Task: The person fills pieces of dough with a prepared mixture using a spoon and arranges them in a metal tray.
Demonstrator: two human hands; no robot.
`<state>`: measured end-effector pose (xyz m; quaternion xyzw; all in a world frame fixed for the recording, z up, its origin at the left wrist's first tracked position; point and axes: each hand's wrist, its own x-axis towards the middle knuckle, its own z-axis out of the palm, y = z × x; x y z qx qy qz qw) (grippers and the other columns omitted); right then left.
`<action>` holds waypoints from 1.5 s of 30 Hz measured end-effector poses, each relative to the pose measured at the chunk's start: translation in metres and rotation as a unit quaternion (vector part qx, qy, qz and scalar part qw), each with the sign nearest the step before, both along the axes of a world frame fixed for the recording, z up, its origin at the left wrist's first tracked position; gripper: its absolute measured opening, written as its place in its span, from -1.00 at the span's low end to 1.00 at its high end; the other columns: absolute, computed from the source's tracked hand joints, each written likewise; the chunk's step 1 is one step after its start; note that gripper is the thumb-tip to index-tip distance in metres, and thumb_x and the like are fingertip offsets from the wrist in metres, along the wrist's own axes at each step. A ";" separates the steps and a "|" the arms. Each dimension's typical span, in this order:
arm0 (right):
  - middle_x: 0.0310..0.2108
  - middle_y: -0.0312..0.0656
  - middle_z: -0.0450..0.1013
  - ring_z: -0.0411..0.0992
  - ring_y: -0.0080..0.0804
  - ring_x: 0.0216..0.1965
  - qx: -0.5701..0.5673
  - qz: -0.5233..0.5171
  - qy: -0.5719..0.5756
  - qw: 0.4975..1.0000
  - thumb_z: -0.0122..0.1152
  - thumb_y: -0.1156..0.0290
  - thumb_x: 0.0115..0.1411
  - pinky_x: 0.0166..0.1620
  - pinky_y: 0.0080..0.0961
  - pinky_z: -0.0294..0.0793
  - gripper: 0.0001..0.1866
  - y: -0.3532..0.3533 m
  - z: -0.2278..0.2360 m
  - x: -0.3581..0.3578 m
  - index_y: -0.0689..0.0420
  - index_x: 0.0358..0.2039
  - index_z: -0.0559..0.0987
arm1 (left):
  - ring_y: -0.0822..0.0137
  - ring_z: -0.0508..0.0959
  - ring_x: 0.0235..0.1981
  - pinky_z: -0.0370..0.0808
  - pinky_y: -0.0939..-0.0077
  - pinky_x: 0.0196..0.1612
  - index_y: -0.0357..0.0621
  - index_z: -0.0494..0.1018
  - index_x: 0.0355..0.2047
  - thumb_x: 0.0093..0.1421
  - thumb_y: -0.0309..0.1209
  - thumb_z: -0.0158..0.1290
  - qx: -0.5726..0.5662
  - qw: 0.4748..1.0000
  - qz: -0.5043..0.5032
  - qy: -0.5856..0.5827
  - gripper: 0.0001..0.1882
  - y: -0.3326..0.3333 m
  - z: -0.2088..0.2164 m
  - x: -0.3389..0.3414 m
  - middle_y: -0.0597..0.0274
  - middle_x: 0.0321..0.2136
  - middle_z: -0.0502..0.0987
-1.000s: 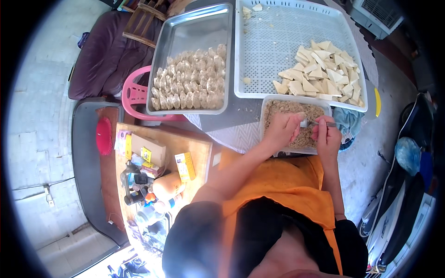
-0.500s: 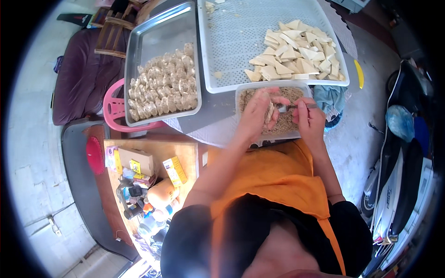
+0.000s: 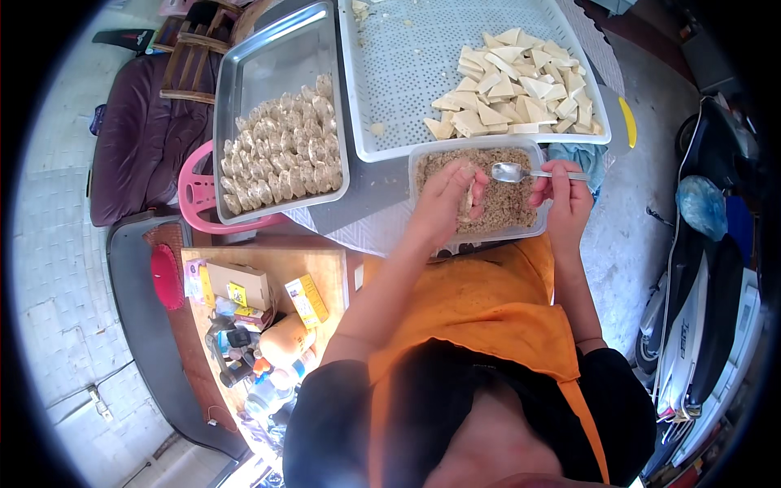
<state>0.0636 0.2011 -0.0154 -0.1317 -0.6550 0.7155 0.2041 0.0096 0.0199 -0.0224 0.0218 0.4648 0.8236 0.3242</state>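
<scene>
My left hand (image 3: 443,199) is closed around a pale, filling-smeared piece of tofu (image 3: 469,202), mostly hidden by the fingers. It hangs over the left part of a clear plastic container (image 3: 488,237) of brown minced filling (image 3: 506,207). Over the container's right side, my right hand (image 3: 567,199) grips a metal spoon (image 3: 511,172) by its handle, the bowl pointing left toward my other hand. Beyond the container, pale tofu triangles (image 3: 521,89) lie heaped on a white perforated tray (image 3: 390,98). Rows of filled pieces (image 3: 285,150) stand in a metal tray (image 3: 281,57) at the left.
A pink plastic stool or chair (image 3: 195,191) shows beneath the metal tray. Closer on the left is a wooden table (image 3: 325,264) crowded with boxes and bottles. A blue-green cloth (image 3: 582,159) lies right of the container. A parked scooter (image 3: 687,325) stands far right.
My right hand has drawn the spoon away to the right, so its bowl now shows apart from my left hand. The left fingers have closed more around the tofu. The view has shifted slightly.
</scene>
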 end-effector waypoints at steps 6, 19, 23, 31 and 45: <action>-0.62 -0.27 0.38 0.34 -0.60 -0.68 -0.047 -0.038 0.030 0.998 -0.14 0.37 0.33 -0.59 -0.70 0.36 -0.78 0.007 0.004 0.001 0.22 -0.30 0.46 | 0.42 0.37 -0.51 0.35 0.59 -0.44 -0.23 0.38 -0.19 0.35 -0.21 -0.35 -0.100 0.994 0.002 0.052 -0.61 0.007 0.015 0.000 0.27 -0.47 0.36; -0.68 -0.29 0.39 0.37 -0.65 -0.66 0.160 0.041 0.001 0.986 -0.10 0.43 0.30 -0.57 -0.70 0.36 -0.81 -0.035 0.022 0.001 0.22 -0.37 0.46 | 0.42 0.42 -0.48 0.35 0.62 -0.44 -0.12 0.42 -0.18 0.36 0.04 -0.52 -0.138 0.989 0.039 0.030 -0.40 0.006 0.003 0.004 0.26 -0.39 0.45; -0.67 -0.30 0.39 0.36 -0.66 -0.67 0.008 0.080 0.024 0.996 -0.09 0.45 0.29 -0.59 -0.71 0.34 -0.83 -0.034 0.019 0.003 0.23 -0.36 0.46 | 0.46 0.41 -0.47 0.34 0.63 -0.43 -0.11 0.43 -0.19 0.35 0.05 -0.53 -0.140 0.988 0.049 0.053 -0.39 0.005 0.004 0.000 0.29 -0.42 0.42; -0.64 -0.32 0.37 0.32 -0.65 -0.69 -0.007 -0.014 0.014 1.000 -0.13 0.38 0.32 -0.62 -0.73 0.31 -0.80 0.002 0.006 0.001 0.19 -0.35 0.45 | 0.50 0.32 -0.55 0.30 0.66 -0.60 -0.19 0.43 -0.32 0.33 -0.22 -0.25 -0.149 0.983 0.054 0.091 -0.66 -0.005 0.011 -0.005 0.32 -0.52 0.36; -0.61 -0.34 0.40 0.34 -0.71 -0.65 0.031 0.079 -0.070 0.994 -0.07 0.38 0.30 -0.58 -0.77 0.33 -0.82 -0.009 -0.001 0.002 0.17 -0.33 0.47 | 0.52 0.12 -0.83 -0.01 0.64 -0.81 -0.06 0.17 -0.70 0.33 -0.14 -0.24 -0.095 0.995 0.018 -0.005 -0.53 0.004 0.017 0.002 0.36 -0.84 0.14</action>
